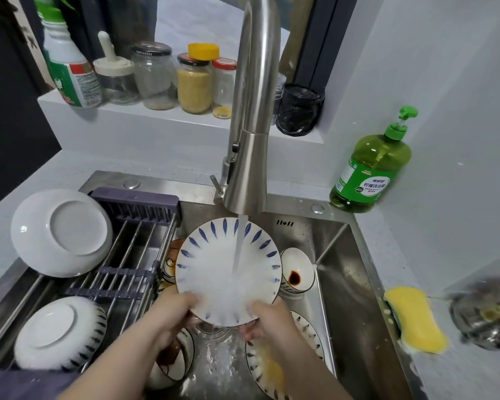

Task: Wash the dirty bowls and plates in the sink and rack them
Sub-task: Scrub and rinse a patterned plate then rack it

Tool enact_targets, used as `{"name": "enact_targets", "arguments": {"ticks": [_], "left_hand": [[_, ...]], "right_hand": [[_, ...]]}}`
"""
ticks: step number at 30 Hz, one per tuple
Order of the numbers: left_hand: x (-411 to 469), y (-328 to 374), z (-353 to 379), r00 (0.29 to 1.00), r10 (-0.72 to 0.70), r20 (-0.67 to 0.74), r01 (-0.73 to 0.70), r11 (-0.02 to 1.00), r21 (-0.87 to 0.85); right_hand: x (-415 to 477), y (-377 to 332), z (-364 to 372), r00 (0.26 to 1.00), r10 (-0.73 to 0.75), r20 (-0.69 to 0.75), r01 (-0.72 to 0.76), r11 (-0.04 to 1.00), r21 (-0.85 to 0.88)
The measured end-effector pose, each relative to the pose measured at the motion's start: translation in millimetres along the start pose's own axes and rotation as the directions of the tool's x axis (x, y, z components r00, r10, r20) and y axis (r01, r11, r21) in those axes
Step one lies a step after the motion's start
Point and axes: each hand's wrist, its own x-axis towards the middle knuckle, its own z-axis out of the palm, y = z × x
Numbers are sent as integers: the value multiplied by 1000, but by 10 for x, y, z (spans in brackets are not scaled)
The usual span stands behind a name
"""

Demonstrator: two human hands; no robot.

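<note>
Both hands are sitting closest to the cam. Left hand [173, 306] is gripping the near-left rim of the blue-stroke plate [214, 272], right hand [267, 314] is gripping the near-right rim, fingers curling round the edge. Plate's tilting over the sink [344, 284] right under the faucet [254, 111], w/ the water stream [240, 249] hitting its face, so imo it's mid-rinse.

Progress-wise: white bowl [61, 232] and blue-stroke bowl [58, 333] are already lying upside down on the drying rack [133, 249] at left, so 2 look done.

Waiting in the sink: sauce-spotted bowl [296, 272] just beside the plate's right edge, yellow-smeared plate [272, 365] under the right forearm, brown-stained bowl [171, 368] under the left forearm, and another bowl [171, 261] peeking out behind the plate's left edge. So at least 4 to go, prob under halfway.

Sponge [416, 319] is lying on the sink's right edge, dish soap bottle [370, 168] standing in the corner.

Hard to tell: whatever's sitting directly under the plate, and that blurry metal thing [485, 313] at far right.
</note>
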Motion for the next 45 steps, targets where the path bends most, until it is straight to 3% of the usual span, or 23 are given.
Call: {"name": "enact_targets", "arguments": {"ticks": [3, 5, 7, 9, 13, 15, 18, 20, 22, 23, 25, 28, 30, 33, 36, 38, 41, 43, 45], "left_hand": [[-64, -80, 132, 1000, 4, 20, -4, 999, -38], [-175, -153, 228, 999, 8, 39, -6, 999, -45], [-196, -143, 186, 999, -6, 43, 7, 999, -40], [-139, -92, 70, 998, -44, 37, 45, 999, -25], [-93, -44, -2, 998, -51, 35, 50, 998, 29], [-120, -64, 50, 998, -42, 40, 42, 999, 6], [-156, -58, 33, 999, -6, 34, 3, 997, 82], [-157, -40, -29, 1000, 9, 20, -13, 986, 166], [-165, -43, -52, 999, 15, 29, -21, 974, 226], [-164, -62, -52, 999, 3, 47, -14, 970, 244], [-161, -95, -14, 997, -29, 78, 8, 966, 258], [-159, -134, 68, 991, -21, 130, -19, 952, 304], [-190, -136, 98, 991, 3, 135, -43, 954, 298], [-185, -147, 99, 988, -13, 153, -20, 977, 214], [-134, -151, 70, 995, 11, 104, -25, 989, 143], [-102, -133, 73, 996, 22, 82, -33, 990, 135], [-106, -137, 88, 997, 14, 81, -25, 990, 140], [-108, -195, 101, 994, 23, 109, -43, 982, 185], [-113, -219, 126, 990, 1, 141, -29, 981, 194]], "right_hand": [[-34, -1, 168, 996, -9, -91, 22, 990, 141], [-93, 12, 234, 997, 4, -75, 11, 981, 195], [-135, -1, 176, 1000, -4, -24, 7, 993, 114], [-110, -29, 43, 997, -31, -71, 36, 997, 63], [-69, -92, -42, 975, -92, -204, 120, 984, 133], [-74, -53, -15, 983, -43, -181, 68, 988, 136], [-148, 6, -49, 997, 35, -66, -32, 998, 51], [-140, 66, -115, 988, -82, -132, 53, 977, -206], [-165, 115, -161, 935, -319, -151, 168, 778, -605], [-214, 119, -142, 904, -421, -80, 235, 642, -730], [-280, 109, -39, 864, -465, 191, 412, 438, -799], [-303, 86, 126, 772, -414, 482, 613, 285, -737], [-214, 10, 150, 746, -398, 534, 644, 225, -732], [-11, -180, 75, 809, -385, 444, 566, 309, -764], [48, -239, -67, 863, -345, 369, 429, 114, -896], [-63, -162, -114, 884, -313, 348, 397, 106, -912], [-246, -71, -18, 827, -266, 496, 537, 108, -837], [-228, -102, 98, 749, -276, 602, 635, 39, -772], [-97, -189, 157, 728, -312, 610, 633, -33, -773]]}}
